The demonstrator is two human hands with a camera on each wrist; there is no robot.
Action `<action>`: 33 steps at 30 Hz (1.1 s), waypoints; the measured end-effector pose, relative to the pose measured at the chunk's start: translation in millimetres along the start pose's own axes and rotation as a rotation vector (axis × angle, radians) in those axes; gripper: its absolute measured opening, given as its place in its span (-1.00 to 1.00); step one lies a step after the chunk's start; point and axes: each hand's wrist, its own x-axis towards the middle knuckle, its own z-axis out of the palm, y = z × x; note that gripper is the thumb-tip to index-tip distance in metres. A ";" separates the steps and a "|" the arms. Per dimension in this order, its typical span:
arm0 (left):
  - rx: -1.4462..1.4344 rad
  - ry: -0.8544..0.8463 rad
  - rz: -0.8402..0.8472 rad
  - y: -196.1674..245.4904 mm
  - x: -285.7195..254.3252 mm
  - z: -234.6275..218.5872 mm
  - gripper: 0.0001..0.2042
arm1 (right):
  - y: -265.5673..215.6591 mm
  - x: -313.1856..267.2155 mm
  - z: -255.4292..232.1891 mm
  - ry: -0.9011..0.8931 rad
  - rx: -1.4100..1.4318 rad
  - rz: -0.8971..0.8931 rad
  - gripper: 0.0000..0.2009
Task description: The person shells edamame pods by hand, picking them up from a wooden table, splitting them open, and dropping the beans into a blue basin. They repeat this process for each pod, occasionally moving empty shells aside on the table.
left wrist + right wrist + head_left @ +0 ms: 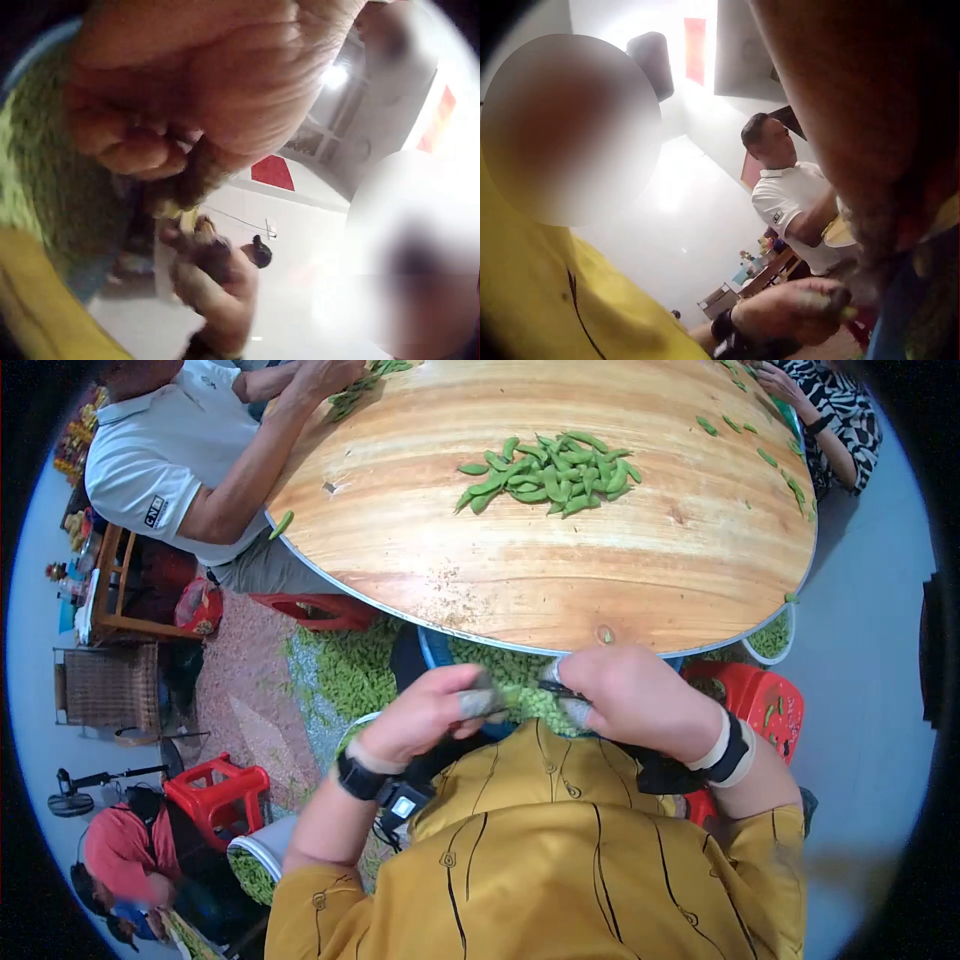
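Over the lap, below the table edge, both hands meet at a green soybean pod (189, 219), blurred and small. My left hand (440, 705) pinches one end between curled fingers, and a bit of green shows at its fingertips in the right wrist view. From the other side my right hand (640, 685) has its fingertips at the pod, thumb and fingers bent together; in the left wrist view they grip its far end. Greyish coverings wrap some fingertips of both hands. Beneath the hands lie many shelled green beans (545, 708) in a blue-rimmed container (435, 648).
A pile of soybean pods (555, 472) lies on the round wooden table (400, 550). Two people sit at the table; another bends by a red stool (215, 792) at lower left. Green heaps (350, 670) cover the floor at left. Another red stool (765, 700) stands at right.
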 end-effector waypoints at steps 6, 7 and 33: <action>1.548 0.774 0.173 -40.1 -36.5 -59.8 -0.81 | 27.5 47.5 -43.7 0.286 -0.068 0.271 -0.81; 1.550 0.777 0.177 -32.0 -37.8 -55.0 -0.81 | 40.3 60.7 -49.9 0.379 -0.149 0.249 -0.79; -0.044 0.264 0.391 27.3 52.9 67.7 -0.76 | 5.0 -8.9 0.2 0.500 0.234 0.196 -0.77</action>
